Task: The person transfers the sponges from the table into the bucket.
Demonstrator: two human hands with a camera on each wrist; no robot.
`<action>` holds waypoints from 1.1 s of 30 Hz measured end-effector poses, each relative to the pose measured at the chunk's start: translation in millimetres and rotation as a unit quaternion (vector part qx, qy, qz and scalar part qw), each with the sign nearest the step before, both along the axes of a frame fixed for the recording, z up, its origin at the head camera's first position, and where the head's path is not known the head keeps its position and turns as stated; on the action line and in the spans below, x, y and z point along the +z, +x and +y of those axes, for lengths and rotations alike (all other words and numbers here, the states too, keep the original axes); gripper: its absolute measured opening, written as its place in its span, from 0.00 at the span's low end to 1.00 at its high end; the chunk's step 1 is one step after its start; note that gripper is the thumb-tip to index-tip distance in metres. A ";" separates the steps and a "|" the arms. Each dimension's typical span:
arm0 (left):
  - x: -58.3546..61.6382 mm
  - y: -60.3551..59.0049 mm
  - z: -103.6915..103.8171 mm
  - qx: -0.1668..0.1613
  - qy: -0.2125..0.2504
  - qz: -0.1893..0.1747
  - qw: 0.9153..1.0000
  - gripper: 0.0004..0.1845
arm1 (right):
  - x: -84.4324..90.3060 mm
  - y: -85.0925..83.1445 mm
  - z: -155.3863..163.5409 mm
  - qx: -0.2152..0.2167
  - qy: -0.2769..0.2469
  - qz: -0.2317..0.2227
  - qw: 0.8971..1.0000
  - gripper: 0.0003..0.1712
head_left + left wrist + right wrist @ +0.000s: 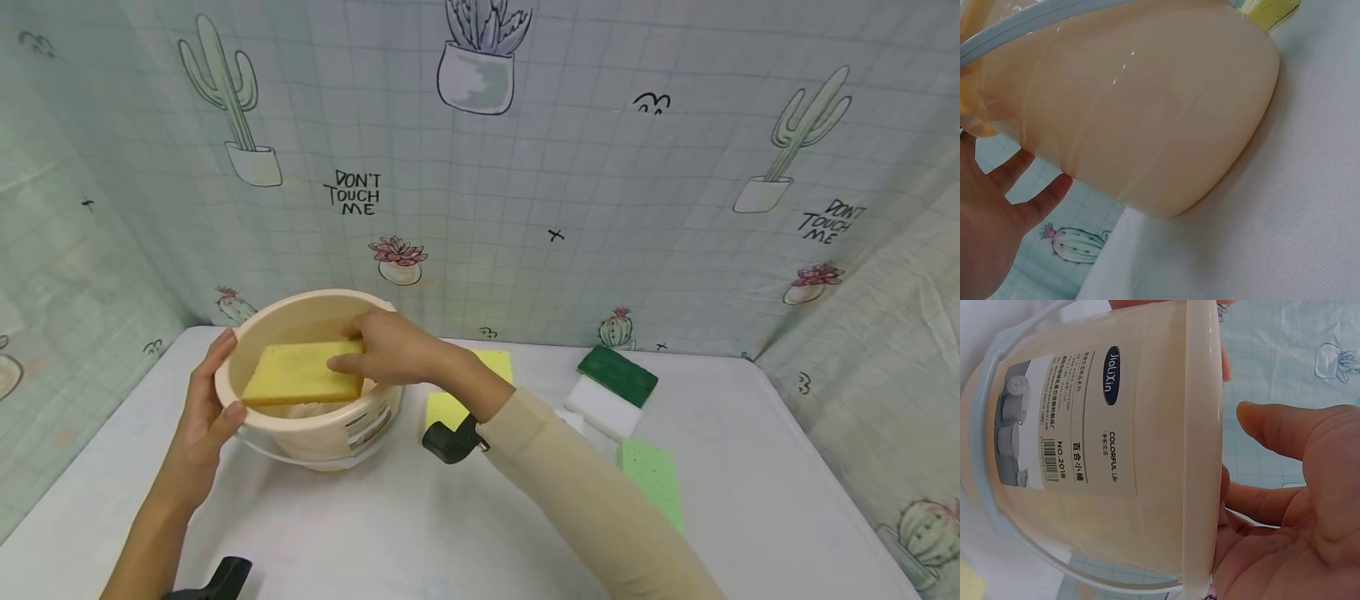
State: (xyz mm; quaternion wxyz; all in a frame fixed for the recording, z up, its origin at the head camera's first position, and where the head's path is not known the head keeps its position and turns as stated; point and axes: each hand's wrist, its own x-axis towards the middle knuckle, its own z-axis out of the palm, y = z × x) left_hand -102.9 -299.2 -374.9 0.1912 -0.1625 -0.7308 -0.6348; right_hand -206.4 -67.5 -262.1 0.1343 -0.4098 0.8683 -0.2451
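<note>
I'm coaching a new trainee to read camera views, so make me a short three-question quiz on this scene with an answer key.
1. Multiple choice: which colour is the sponge seen inside the bucket?
A) light green
B) yellow
C) white
2. True or false: the bucket's handle hangs down below the rim.
3. Fill the gap: in the head view, the hand whose thumb appears in front of the sponge is the person's ____ one.

Key: 1. B; 2. true; 3. right
</note>
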 end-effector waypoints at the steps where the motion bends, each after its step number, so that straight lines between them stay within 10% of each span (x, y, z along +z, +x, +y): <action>1: 0.0 -0.1 -0.1 -0.001 0.002 -0.001 1.000 0.35 | 0.0 -0.3 -0.3 0.000 0.000 -0.002 1.000 0.27; 33: -2.2 -2.5 -2.9 -0.021 0.018 0.006 1.000 0.35 | -13.2 6.7 76.4 -0.056 -0.166 -0.038 0.984 0.29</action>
